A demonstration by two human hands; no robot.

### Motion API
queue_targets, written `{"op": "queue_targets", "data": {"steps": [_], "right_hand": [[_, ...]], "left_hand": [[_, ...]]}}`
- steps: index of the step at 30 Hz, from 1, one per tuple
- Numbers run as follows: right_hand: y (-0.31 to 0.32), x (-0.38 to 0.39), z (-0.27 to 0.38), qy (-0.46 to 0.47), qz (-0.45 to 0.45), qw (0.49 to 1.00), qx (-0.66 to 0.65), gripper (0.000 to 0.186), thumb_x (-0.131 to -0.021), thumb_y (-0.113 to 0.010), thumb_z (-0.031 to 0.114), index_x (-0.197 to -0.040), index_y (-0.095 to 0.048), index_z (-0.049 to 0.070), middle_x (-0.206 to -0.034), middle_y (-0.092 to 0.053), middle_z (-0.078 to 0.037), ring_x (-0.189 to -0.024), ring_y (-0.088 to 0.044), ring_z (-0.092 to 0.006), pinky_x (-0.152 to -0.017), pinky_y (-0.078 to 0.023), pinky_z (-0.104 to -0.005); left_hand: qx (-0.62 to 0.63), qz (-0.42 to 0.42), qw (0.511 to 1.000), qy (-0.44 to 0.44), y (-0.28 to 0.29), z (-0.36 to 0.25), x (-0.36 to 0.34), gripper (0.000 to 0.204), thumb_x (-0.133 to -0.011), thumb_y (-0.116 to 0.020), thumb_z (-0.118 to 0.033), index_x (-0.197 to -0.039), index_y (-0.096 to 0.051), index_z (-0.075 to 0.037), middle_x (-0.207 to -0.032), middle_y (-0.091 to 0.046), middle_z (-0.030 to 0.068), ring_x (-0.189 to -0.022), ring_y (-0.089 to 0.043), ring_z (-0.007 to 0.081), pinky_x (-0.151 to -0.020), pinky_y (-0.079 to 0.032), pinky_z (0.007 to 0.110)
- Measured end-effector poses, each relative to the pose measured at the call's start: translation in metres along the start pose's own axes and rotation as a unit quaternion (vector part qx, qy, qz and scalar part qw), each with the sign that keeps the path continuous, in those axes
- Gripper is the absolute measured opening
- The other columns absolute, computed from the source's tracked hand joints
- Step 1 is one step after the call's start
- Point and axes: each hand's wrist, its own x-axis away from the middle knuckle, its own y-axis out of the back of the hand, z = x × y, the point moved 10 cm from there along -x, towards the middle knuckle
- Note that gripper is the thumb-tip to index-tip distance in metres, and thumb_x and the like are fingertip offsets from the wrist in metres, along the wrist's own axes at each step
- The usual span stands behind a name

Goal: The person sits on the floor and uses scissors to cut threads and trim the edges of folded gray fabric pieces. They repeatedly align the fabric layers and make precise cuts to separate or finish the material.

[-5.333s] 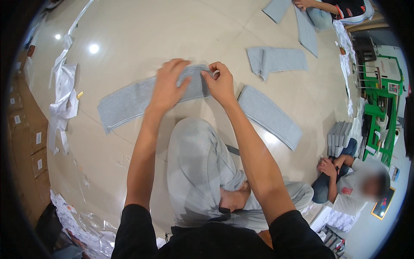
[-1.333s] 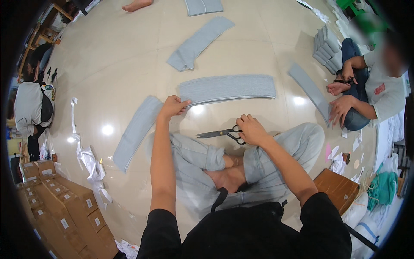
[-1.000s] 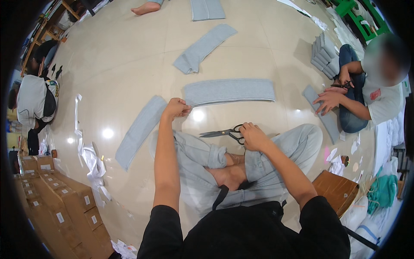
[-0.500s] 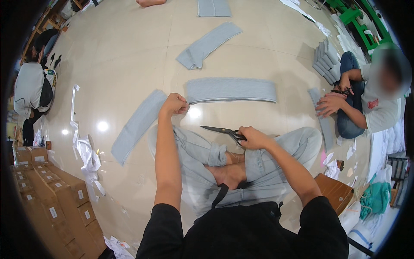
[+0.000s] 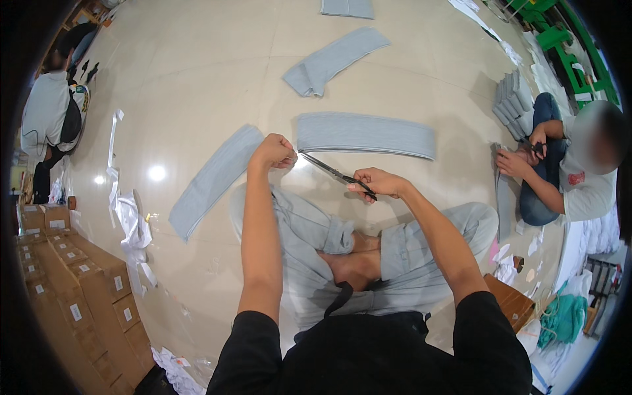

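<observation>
A folded light grey-blue fabric piece (image 5: 365, 133) lies crosswise on the floor in front of me. At its near left corner my left hand (image 5: 275, 152) is closed in a pinch; what sits between the fingertips is too small to make out. My right hand (image 5: 375, 182) grips black scissors (image 5: 326, 168) by the handles. Their tips reach that same corner, right beside my left fingertips. Slanting away on the left is a second folded fabric piece (image 5: 214, 181), its upper end next to my left wrist.
Further off lie an angled fabric piece (image 5: 336, 59) and another piece (image 5: 347, 8). On the right a seated co-worker (image 5: 586, 158) handles fabric beside a folded stack (image 5: 513, 99). Cardboard boxes (image 5: 85, 289) stand at the left, near white scraps (image 5: 135, 224). Another person (image 5: 52, 118) is far left.
My right hand has lifted the scissors forward and left, bringing their tips to the fabric corner by my left fingers. The left hand stays pinched there. The view has shifted slightly.
</observation>
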Motion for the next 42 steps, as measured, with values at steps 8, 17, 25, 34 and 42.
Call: {"op": "queue_targets", "data": {"steps": [8, 17, 25, 34, 42], "right_hand": [[0.001, -0.018, 0.011, 0.003, -0.005, 1.0, -0.002, 0.049, -0.088, -0.083, 0.051, -0.086, -0.059, 0.008, -0.065, -0.059, -0.001, -0.055, -0.059, -0.0084, -0.048, -0.046, -0.0244], [0.008, -0.01, 0.01, 0.006, -0.017, 0.999, 0.031, 0.041, -0.086, -0.09, 0.033, -0.082, -0.058, 0.008, -0.065, -0.06, 0.0, -0.052, -0.057, -0.0081, -0.047, -0.042, -0.024], [0.02, 0.067, 0.027, 0.022, -0.104, 0.899, 0.425, 0.041, -0.082, -0.088, 0.031, -0.088, -0.059, 0.003, -0.074, -0.064, -0.011, -0.075, -0.067, -0.0325, -0.067, -0.053, -0.044], [0.014, 0.082, -0.023, -0.043, -0.103, 0.77, 0.628, 0.034, -0.088, -0.077, 0.02, -0.112, -0.065, 0.001, -0.106, -0.07, -0.02, -0.101, -0.069, -0.0374, -0.083, -0.058, -0.0495], [-0.068, -0.091, 0.204, 0.268, -0.19, 0.814, 0.479, 0.032, -0.099, -0.064, 0.028, -0.117, -0.069, 0.002, -0.11, -0.071, -0.019, -0.105, -0.067, -0.0411, -0.09, -0.054, -0.0497]], "left_hand": [[-0.006, 0.003, 1.0, 0.003, -0.002, -0.002, 0.001, 0.02, -0.082, -0.077, 0.002, -0.089, -0.06, -0.006, -0.081, -0.073, 0.0106, -0.07, -0.071, 0.0193, -0.063, -0.06, 0.035], [-0.04, 0.009, 0.999, 0.018, 0.004, -0.001, 0.003, 0.022, -0.081, -0.082, -0.003, -0.086, -0.06, -0.006, -0.082, -0.073, 0.0079, -0.072, -0.072, 0.0167, -0.064, -0.06, 0.033], [-0.198, -0.165, 0.964, -0.065, 0.083, 0.025, 0.086, 0.019, -0.081, -0.077, -0.009, -0.097, -0.07, 0.0, -0.085, -0.075, 0.0141, -0.08, -0.074, 0.0233, -0.073, -0.057, 0.038], [-0.26, -0.382, 0.882, 0.091, 0.188, 0.215, 0.228, 0.023, -0.089, -0.068, -0.018, -0.103, -0.076, -0.003, -0.101, -0.074, 0.025, -0.1, -0.071, 0.0429, -0.084, -0.057, 0.048], [-0.228, -0.414, 0.796, 0.38, 0.203, 0.299, 0.309, 0.054, -0.085, -0.075, -0.02, -0.138, -0.062, -0.021, -0.139, -0.065, 0.0125, -0.14, -0.051, 0.0313, -0.112, -0.027, 0.074]]}}
